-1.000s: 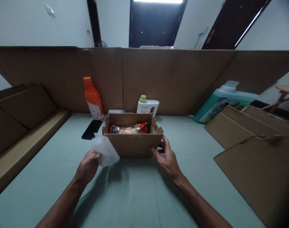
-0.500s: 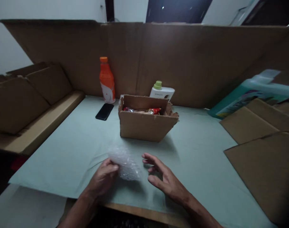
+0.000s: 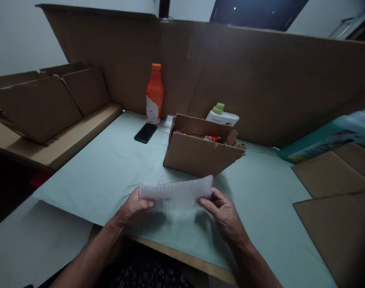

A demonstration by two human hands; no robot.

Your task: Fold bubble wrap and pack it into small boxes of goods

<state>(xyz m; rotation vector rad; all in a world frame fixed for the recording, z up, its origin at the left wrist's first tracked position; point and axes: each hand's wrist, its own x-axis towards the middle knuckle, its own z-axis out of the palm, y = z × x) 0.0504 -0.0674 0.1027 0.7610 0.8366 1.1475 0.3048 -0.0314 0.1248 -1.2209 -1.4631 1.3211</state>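
Note:
A clear strip of bubble wrap (image 3: 175, 194) stretches between my two hands, just above the near part of the table. Its left end is pinched by my left hand (image 3: 136, 206), thumb on top. On the other end, my right hand (image 3: 221, 208) grips with thumb and fingers closed. Beyond the wrap stands an open cardboard box (image 3: 197, 154) with torn right edges. Red shiny packaging (image 3: 212, 138) shows inside it; the rest of its contents is hidden by the front wall.
Behind the box are a white bottle with a green cap (image 3: 221, 117), an orange bottle (image 3: 154, 94) and a black phone (image 3: 145, 133). Cardboard boxes (image 3: 35, 106) line the left. Cardboard flaps (image 3: 335, 224) and a teal jug (image 3: 326, 136) lie right. A tall cardboard panel (image 3: 245, 76) closes the back.
My right hand, open and apart before, has closed on the bubble wrap's right end. The crumpled wrap is now spread out between both hands. The camera view has shifted and tilted.

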